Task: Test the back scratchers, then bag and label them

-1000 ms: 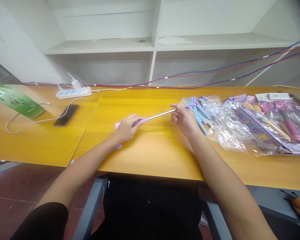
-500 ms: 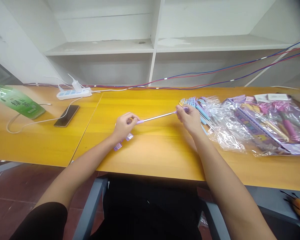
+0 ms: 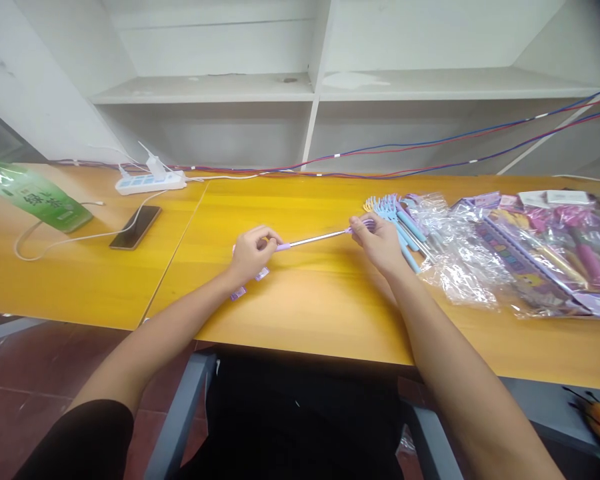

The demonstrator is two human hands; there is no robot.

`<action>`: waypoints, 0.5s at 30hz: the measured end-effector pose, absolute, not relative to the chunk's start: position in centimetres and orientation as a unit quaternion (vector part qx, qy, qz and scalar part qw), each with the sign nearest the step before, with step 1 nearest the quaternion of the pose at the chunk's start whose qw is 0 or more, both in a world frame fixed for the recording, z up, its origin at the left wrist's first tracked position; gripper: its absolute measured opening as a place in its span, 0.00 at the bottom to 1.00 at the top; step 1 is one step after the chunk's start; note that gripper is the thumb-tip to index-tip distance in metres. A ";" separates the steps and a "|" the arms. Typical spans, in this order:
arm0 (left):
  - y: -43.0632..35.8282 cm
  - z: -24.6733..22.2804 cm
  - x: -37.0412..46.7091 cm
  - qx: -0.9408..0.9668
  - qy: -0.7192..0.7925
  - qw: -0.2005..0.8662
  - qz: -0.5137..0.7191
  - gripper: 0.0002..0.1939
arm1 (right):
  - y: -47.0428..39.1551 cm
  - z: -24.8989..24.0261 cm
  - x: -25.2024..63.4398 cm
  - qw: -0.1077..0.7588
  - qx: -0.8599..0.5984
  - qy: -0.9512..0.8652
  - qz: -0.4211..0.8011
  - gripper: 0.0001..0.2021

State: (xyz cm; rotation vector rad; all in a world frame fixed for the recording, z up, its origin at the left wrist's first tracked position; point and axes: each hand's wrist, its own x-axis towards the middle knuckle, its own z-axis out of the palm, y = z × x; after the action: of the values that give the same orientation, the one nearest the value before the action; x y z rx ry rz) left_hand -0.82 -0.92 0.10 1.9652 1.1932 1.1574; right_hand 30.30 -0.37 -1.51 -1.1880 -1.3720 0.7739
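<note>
You have a slim, claw-headed stick of silver metal and lilac plastic [image 3: 317, 238] held between both hands, above the yellow wood-look table [image 3: 300, 313], its bare shaft spanning the space between them. Your left hand [image 3: 249, 257] has thumb and forefinger closed around the lilac handle, the other fingers curled; your right hand [image 3: 383, 247] pinches the lilac clawed end, its fingers nearly closed. The step in hand looks like two-handed handling of the stick by its ends. Any next move seems to call for a light grip at each end and a straight shaft, as the thin metal could bend under a sideways pull. Small purple printed tags [image 3: 238, 293] lie near your left hand. Just beyond your right hand is a pile of blue-handled claw-headed sticks [image 3: 411, 230], beside crumpled clear plastic wrappers [image 3: 463, 273].
</note>
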 end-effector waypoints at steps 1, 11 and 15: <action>-1.0 0.1 -0.8 0.734 0.446 0.277 0.431 0.10 | -0.4 -1.5 30.2 0.548 -0.503 -0.582 0.329 0.28; -1.0 0.0 -0.7 0.734 0.459 0.270 0.422 0.11 | -0.9 -0.9 29.3 0.533 -0.495 -0.588 0.354 0.30; -1.0 -0.1 -0.7 0.735 0.456 0.271 0.422 0.11 | -1.0 -0.8 29.2 0.524 -0.493 -0.591 0.364 0.29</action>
State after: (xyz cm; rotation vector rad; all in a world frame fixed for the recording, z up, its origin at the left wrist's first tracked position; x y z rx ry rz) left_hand -0.68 -1.02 -0.11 1.9812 1.2282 1.1360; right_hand 29.20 -1.03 -0.82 -1.1807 -1.4136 0.8716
